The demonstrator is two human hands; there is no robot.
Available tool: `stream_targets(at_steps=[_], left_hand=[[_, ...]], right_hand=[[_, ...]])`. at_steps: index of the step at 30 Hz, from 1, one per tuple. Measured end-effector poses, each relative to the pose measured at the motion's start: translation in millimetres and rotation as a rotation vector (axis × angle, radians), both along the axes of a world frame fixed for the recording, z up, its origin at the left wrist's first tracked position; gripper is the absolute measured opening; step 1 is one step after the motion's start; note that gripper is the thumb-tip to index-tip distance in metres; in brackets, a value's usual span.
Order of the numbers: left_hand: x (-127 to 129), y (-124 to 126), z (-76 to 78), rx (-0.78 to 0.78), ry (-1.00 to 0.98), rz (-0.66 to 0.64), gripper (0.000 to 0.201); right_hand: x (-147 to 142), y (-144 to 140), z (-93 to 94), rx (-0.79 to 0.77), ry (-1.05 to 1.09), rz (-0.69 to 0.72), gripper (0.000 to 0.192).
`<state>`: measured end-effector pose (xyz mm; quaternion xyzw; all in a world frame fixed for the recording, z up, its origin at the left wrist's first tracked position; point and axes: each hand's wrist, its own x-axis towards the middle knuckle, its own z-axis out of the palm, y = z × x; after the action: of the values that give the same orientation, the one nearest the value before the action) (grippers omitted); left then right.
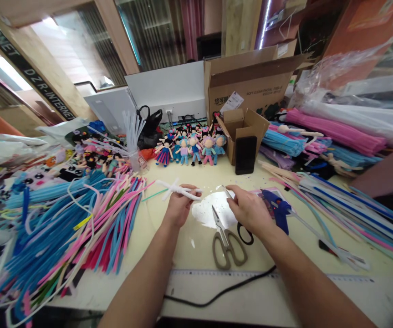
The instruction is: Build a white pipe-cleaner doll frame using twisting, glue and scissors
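Cardboard box (247,130): small, open-topped, contents hidden; a black phone (246,155) leans on its front.
Clear cup (135,159): holds white sticks.
White pipe-cleaner figure (179,189): fuzzy, cross-shaped, above the table (196,255).
Left hand (179,207): fingers closed around the figure.
Right hand (247,209): pinching something thin, possibly wire.
Scissors (225,239): between the hands.

The right hand (249,210) covers part of the black loop (245,233) beside the scissors (226,240), so its shape cannot be told. What the right fingers pinch is too thin to name. The left hand (179,206) hides the middle of the white fuzzy figure (179,189). The pile of fuzzy sticks (59,228) runs off the left edge. The little dolls (191,148) are too small to see well. Both arms are cut off at the bottom.
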<state>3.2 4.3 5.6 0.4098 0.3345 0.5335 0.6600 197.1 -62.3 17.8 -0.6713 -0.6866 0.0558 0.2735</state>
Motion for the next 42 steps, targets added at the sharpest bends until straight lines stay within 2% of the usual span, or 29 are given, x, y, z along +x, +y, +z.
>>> stream_targets(at_steps=[3,5,8,10,12,18,23,30,35,42], left_hand=[[1.2,-1.7,0.1,-0.005,0.017,-0.035,0.02],[3.7,-5.0,1.1,-0.004,0.027,-0.06,0.019],[9.3,-11.3,3.3,-0.001,0.041,-0.107,0.017],[13.1,-15.1,4.5,0.005,0.054,-0.13,0.016],[16.1,-17.8,5.1,0.016,0.072,-0.142,0.015],[16.8,-19.8,1.8,0.087,0.142,-0.176,0.016],[9.9,-17.3,-1.3,0.189,0.169,-0.215,0.013],[0.8,-14.6,4.5,0.311,0.188,-0.309,0.008],[-2.5,-12.8,7.0,0.325,0.185,-0.36,0.009],[-7.6,-10.3,4.9,0.278,0.196,-0.403,0.01]], right_hand=[[11.9,2.7,-7.1,-0.147,-0.248,-0.075,0.017],[13.5,3.6,-7.6,-0.142,-0.233,-0.057,0.014],[5.7,4.4,-2.9,-0.036,0.125,0.113,0.018],[-3.0,4.7,0.9,-0.071,0.443,0.247,0.018],[-10.6,4.6,3.3,-0.156,0.664,0.292,0.016],[-17.0,4.1,4.6,-0.216,0.914,0.243,0.02],[-15.8,5.1,6.6,-0.381,1.14,0.277,0.03],[-18.4,6.5,-3.1,-0.53,1.341,0.331,0.031],[-20.5,6.2,-8.9,-0.582,1.474,0.37,0.027],[-16.4,5.4,-2.4,-0.658,1.322,0.392,0.031]])
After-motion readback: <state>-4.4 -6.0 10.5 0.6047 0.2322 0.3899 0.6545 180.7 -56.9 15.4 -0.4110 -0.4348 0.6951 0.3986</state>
